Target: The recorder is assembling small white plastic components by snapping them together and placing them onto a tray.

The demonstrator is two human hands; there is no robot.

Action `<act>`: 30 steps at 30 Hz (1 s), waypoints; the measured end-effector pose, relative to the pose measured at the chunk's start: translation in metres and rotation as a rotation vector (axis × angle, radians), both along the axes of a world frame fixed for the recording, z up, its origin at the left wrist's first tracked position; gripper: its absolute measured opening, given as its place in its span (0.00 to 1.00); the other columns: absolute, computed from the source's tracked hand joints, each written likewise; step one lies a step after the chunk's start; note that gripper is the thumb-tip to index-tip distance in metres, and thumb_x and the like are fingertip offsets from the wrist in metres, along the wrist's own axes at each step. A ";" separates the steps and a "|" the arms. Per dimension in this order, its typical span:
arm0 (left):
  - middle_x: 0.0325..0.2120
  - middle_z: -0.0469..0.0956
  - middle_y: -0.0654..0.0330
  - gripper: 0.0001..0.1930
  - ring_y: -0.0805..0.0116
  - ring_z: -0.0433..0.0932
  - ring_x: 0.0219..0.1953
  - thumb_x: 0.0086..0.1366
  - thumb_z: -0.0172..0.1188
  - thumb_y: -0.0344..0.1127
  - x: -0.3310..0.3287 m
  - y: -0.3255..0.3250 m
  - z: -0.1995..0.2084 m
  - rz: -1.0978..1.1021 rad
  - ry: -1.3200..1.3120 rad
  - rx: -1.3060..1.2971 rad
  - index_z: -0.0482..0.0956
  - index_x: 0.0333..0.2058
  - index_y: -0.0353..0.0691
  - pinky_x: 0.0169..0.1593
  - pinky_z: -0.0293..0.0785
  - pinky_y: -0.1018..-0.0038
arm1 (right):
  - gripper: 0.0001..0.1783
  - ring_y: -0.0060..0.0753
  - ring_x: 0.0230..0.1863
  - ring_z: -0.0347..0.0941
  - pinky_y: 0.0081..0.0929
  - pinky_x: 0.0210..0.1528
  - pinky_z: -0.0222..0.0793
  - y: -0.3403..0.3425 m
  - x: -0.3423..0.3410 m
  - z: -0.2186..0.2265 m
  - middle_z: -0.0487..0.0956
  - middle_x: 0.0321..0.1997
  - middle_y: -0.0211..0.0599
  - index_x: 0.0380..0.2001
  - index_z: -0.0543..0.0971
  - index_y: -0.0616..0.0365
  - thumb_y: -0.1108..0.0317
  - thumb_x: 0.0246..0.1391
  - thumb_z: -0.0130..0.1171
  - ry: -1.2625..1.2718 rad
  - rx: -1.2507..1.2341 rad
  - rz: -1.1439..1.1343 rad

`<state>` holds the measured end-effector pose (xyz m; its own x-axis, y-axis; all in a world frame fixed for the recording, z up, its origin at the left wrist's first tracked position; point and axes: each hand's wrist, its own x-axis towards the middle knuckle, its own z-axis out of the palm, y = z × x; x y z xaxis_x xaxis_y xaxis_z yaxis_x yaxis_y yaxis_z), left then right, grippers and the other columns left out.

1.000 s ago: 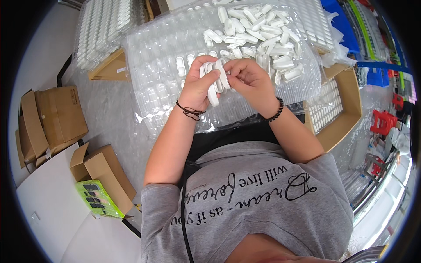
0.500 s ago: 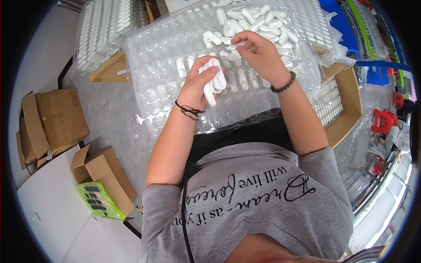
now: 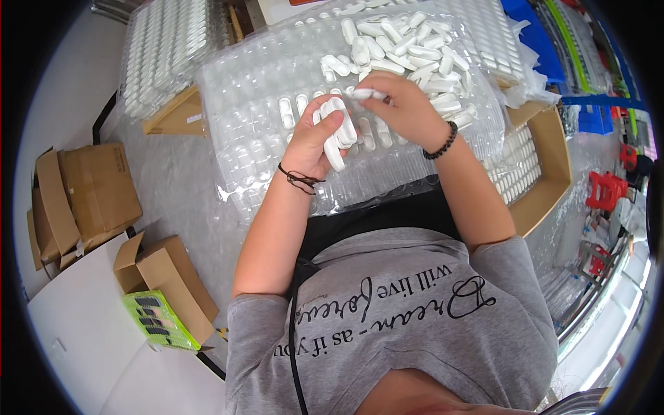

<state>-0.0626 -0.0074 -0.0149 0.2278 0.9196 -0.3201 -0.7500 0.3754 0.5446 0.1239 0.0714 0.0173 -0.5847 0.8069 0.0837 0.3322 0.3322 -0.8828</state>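
My left hand point(image 3: 308, 144) is closed around several white oval plastic pieces point(image 3: 339, 128), stacked together, with one sticking out below the palm. Just to its right, my right hand point(image 3: 404, 111) pinches another white oval piece point(image 3: 361, 93) between thumb and fingers, close to the top of the stack. Both hands are over a clear plastic tray point(image 3: 238, 86) with rows of oval pockets. Some pockets near my hands hold white pieces, such as the seated piece point(image 3: 286, 113) left of my left hand. Beyond my right hand lies a loose heap of white pieces point(image 3: 423, 52).
Filled trays point(image 3: 166, 52) are stacked at the far left, and more filled trays point(image 3: 490, 38) stand at the far right. An open cardboard box point(image 3: 553, 155) holding a filled tray sits at the right. Cardboard boxes point(image 3: 104, 183) and a green package point(image 3: 159, 321) are at left.
My right hand has drawn back from the edge of the heap toward my left hand, and a white oval piece now shows in its fingers. My left hand has barely moved.
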 end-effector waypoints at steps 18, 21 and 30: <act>0.41 0.75 0.60 0.23 0.67 0.80 0.32 0.64 0.61 0.36 0.004 0.004 0.005 0.055 0.106 -0.066 0.64 0.54 0.47 0.21 0.73 0.79 | 0.13 0.22 0.27 0.69 0.22 0.30 0.67 -0.011 -0.005 -0.002 0.77 0.30 0.31 0.44 0.76 0.60 0.71 0.54 0.59 0.005 -0.008 -0.302; 0.44 0.74 0.59 0.22 0.67 0.79 0.32 0.66 0.59 0.38 0.004 0.005 0.005 0.057 0.127 -0.078 0.62 0.55 0.46 0.22 0.72 0.78 | 0.10 0.43 0.35 0.75 0.35 0.37 0.72 0.024 0.011 -0.013 0.78 0.29 0.42 0.36 0.75 0.62 0.72 0.48 0.58 -0.347 0.727 -0.261; 0.44 0.76 0.61 0.17 0.69 0.78 0.32 0.66 0.58 0.43 -0.007 0.004 0.015 0.125 -0.040 -0.122 0.68 0.50 0.47 0.21 0.71 0.81 | 0.13 0.43 0.38 0.75 0.36 0.41 0.73 0.042 0.020 -0.046 0.77 0.36 0.44 0.40 0.76 0.62 0.72 0.49 0.53 -0.768 0.657 -0.213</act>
<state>-0.0701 -0.0036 -0.0002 0.1288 0.8964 -0.4240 -0.8149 0.3394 0.4698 0.1442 0.1138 -0.0290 -0.5171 0.8299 0.2095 0.8379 0.5408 -0.0740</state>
